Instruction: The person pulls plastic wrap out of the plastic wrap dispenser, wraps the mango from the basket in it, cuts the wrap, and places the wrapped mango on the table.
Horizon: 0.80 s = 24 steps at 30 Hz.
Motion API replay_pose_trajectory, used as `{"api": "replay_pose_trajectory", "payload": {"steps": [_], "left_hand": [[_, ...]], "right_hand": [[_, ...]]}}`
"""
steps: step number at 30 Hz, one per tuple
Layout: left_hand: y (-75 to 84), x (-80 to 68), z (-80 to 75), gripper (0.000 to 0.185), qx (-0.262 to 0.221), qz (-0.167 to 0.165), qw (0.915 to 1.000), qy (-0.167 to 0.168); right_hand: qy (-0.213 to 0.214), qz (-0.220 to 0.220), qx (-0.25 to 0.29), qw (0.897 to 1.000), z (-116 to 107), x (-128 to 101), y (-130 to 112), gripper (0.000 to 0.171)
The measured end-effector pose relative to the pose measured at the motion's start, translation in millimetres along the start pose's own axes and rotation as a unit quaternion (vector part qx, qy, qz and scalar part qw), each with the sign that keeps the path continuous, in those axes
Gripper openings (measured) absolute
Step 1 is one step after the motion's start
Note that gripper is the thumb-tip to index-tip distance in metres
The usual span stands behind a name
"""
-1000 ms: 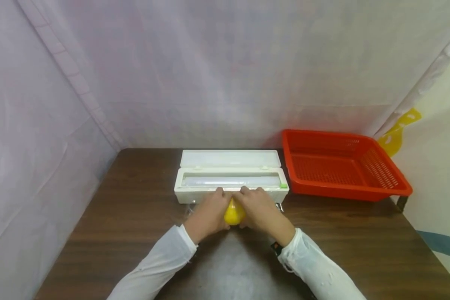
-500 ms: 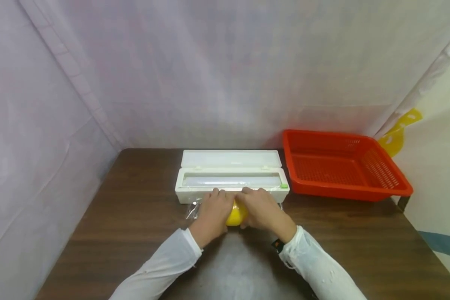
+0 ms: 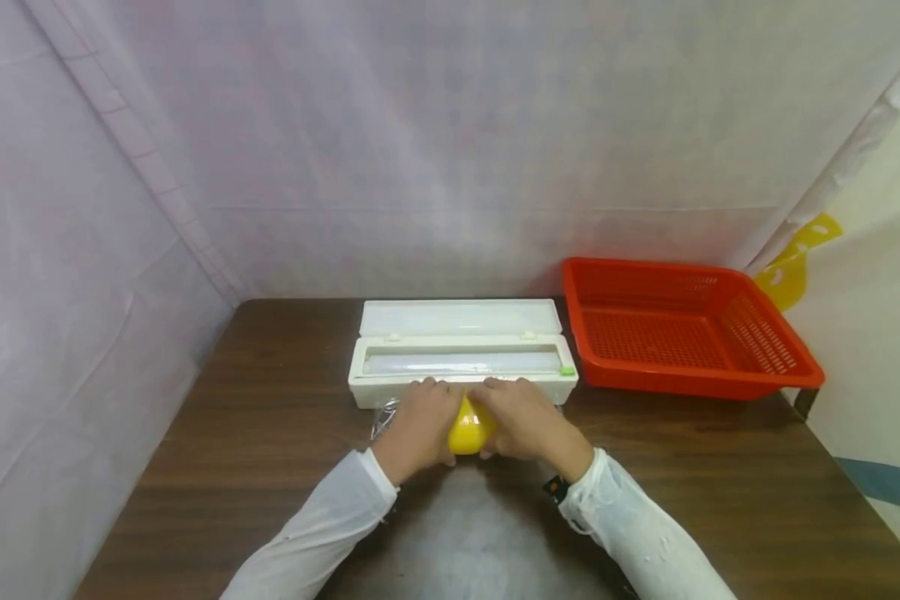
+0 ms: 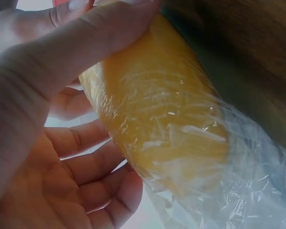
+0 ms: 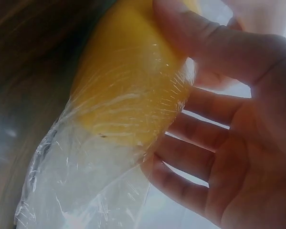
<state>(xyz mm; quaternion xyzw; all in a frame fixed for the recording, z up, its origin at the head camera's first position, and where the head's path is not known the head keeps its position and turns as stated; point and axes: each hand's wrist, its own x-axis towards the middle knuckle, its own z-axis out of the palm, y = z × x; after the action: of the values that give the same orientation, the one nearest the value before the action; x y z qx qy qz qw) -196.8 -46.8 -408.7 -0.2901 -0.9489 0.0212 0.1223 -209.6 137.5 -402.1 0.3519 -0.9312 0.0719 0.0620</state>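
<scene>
Between both hands, in front of the white cling film box, is a smooth, rounded yellow fruit whose exact kind I cannot tell. My left hand holds it from the left and my right hand from the right. Each thumb presses on the near face, with fingers curled behind. Clear cling film is stretched over part of the fruit and trails off wrinkled past it. In the right wrist view the film also hangs loose beyond the fruit's end. The fingers hide some of the fruit in the head view.
The cling film box has its lid raised at the back, a film roll inside and a green slider at its right end. A red plastic basket stands at the back right of the brown table.
Both hands stay on the fruit and shift only slightly. The left hand moves a little to the right, then back left, and a bit more of the fruit shows between the hands.
</scene>
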Motion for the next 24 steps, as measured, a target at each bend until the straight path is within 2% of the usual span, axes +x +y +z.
{"api": "replay_pose_trajectory", "payload": {"steps": [5,9,14,21,24], "left_hand": [[-2.3,0.8,0.1,0.092,-0.014,0.005,0.9999,-0.004],[-4.7,0.1,0.1,0.087,-0.047,0.008,0.9988,-0.009],[-7.3,-0.2,-0.3,0.080,-0.082,0.003,0.9963,-0.024],[-9.2,-1.8,-1.8,0.077,-0.095,-0.002,0.9952,-0.024],[-10.3,-2.3,-2.8,0.077,-0.103,-0.009,0.9943,-0.026]], "right_hand": [[-0.009,0.001,0.015,1.000,1.0,0.4,2.2,0.076],[-0.008,-0.001,0.024,1.000,3.0,0.8,4.3,0.076],[-0.005,0.006,0.025,1.000,4.9,0.8,5.0,0.069],[-0.006,0.002,0.035,0.999,3.4,1.6,4.3,0.059],[-0.010,-0.003,0.042,0.999,3.3,1.0,4.1,0.061]]}}
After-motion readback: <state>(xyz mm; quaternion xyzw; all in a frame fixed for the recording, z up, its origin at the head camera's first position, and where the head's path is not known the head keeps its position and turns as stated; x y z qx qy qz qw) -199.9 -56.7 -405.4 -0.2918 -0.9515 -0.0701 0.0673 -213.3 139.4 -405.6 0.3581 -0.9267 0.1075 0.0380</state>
